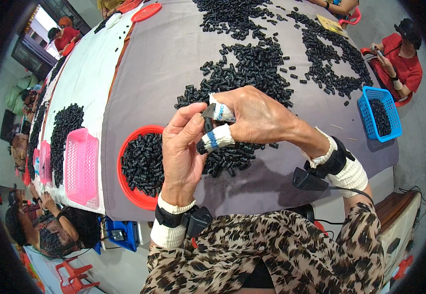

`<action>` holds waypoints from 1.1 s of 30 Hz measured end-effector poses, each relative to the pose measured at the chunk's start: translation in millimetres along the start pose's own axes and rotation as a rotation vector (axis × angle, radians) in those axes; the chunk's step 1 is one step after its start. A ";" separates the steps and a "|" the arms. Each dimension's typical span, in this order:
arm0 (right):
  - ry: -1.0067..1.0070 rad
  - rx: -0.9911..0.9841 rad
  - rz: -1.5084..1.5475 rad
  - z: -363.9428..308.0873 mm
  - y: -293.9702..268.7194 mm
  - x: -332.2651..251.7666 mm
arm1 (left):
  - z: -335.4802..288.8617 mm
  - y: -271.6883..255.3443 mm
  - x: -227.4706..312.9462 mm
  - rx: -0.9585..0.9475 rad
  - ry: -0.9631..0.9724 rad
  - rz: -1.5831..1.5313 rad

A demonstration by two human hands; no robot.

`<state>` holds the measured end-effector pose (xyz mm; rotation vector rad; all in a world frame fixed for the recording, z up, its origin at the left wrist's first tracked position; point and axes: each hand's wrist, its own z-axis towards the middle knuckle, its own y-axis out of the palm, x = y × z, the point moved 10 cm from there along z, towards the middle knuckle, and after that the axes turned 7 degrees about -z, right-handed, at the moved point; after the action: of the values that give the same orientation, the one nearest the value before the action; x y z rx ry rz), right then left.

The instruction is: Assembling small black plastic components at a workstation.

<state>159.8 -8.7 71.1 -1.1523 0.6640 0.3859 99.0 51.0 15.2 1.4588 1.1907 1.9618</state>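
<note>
So both hands are up over the near edge of the surface (139, 93), which is covered in a grey cloth. The left hand (179, 142) has its fingers pinched on a small black part (208, 118), and that's right in the middle, between the two hands. The right hand (264, 115) is bent in against it from the other side, with two digits wearing white finger covers (223, 112), one with a blue stripe. Can't tell if those fingers are actually clamped on the part or just pushing at it, the covers hide too much.

Just behind and partly under the hands there's a big heap of black cylindrical pieces (257, 68), spilling toward the far side. A round red basin (125, 175) full of similar pieces sits beside the left wrist. Left of that is a pink mesh basket (82, 166), on a white cloth (95, 78). Over at the right edge there's a blue mesh basket (393, 117) with more black pieces inside, near a seated person in red (395, 63). Both wrists have white knit cuffs (166, 235) with black straps around them.
</note>
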 end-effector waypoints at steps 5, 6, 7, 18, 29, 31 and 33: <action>0.045 -0.069 0.089 -2.1 4.9 -0.2 | -0.2 -4.6 -0.7 0.005 0.013 0.032; 0.046 -0.069 0.090 -2.1 4.0 -0.8 | -0.1 -4.4 -1.9 -0.006 0.006 0.032; 0.054 -0.076 0.077 -2.1 3.6 -0.8 | 0.1 -3.2 -2.3 -0.006 0.004 0.031; 0.099 0.039 0.107 -2.8 -6.8 0.9 | -1.0 5.3 -6.5 -0.016 -0.058 -0.129; 0.113 0.070 0.158 -5.8 -8.9 -0.9 | 5.5 -2.2 -9.8 0.116 -0.058 0.068; 0.117 0.072 0.133 -5.9 -10.5 0.8 | 6.6 -1.4 -10.7 0.115 -0.061 0.057; 0.121 0.073 0.109 -5.6 -10.0 5.8 | 5.8 -0.4 -12.0 0.116 -0.068 -0.068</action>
<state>168.6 -17.9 72.9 -1.0787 0.8430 0.3836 108.6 44.5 8.6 1.5089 1.3257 1.8099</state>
